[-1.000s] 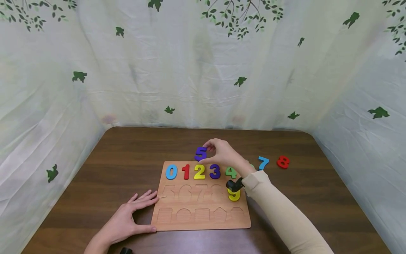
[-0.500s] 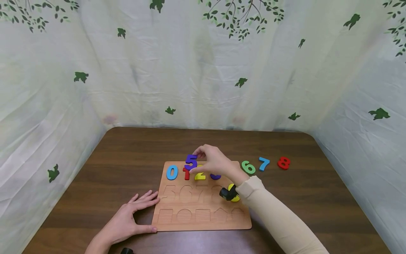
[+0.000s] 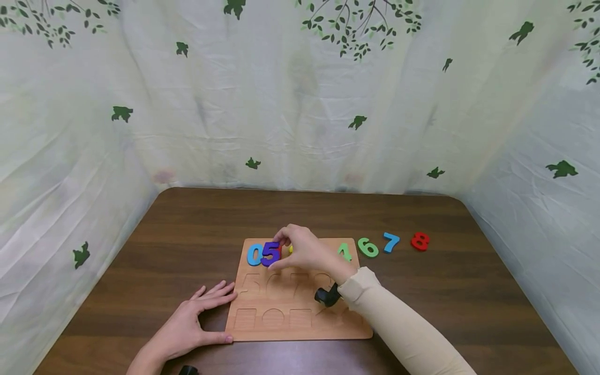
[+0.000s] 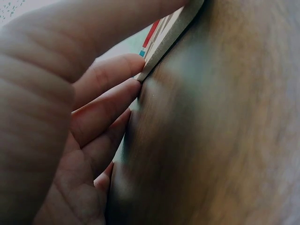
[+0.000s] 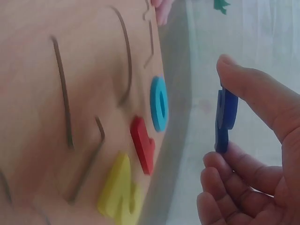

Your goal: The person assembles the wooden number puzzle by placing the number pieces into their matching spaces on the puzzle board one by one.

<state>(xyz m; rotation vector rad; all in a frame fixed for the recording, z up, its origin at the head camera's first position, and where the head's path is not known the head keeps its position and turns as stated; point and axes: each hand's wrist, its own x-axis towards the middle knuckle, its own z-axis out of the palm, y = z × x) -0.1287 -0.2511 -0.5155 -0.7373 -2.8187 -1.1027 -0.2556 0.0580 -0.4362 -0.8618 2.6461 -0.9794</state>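
Observation:
My right hand (image 3: pixel 304 252) pinches a purple-blue number 5 (image 3: pixel 270 253) between thumb and fingertips, above the top row of a wooden number board (image 3: pixel 281 302). In the right wrist view the 5 (image 5: pixel 228 110) is edge-on, apart from the board. Set in that row are a light blue 0 (image 5: pixel 159 103), a red 1 (image 5: pixel 142 146) and a yellow 2 (image 5: pixel 117 190). A green 4 (image 3: pixel 344 251) shows partly past the right hand, which hides the 3. With fingers spread, my left hand (image 3: pixel 187 325) touches the board's left edge, thumb at the near corner.
To the right of the board lie a green 6 (image 3: pixel 367 247), a light blue 7 (image 3: pixel 391 242) and a red 8 (image 3: pixel 420 241) on the brown table (image 3: pixel 469 312). Empty outlined recesses fill the board's lower rows. A black wrist camera (image 3: pixel 327 297) hangs under the right wrist. Leaf-print curtains (image 3: pixel 300 146) surround the table.
The right hand has carried the 5 leftward and nearer, from beyond the board's far edge to over the 0 and 1. Its forearm now covers the yellow 9. The left hand stays put.

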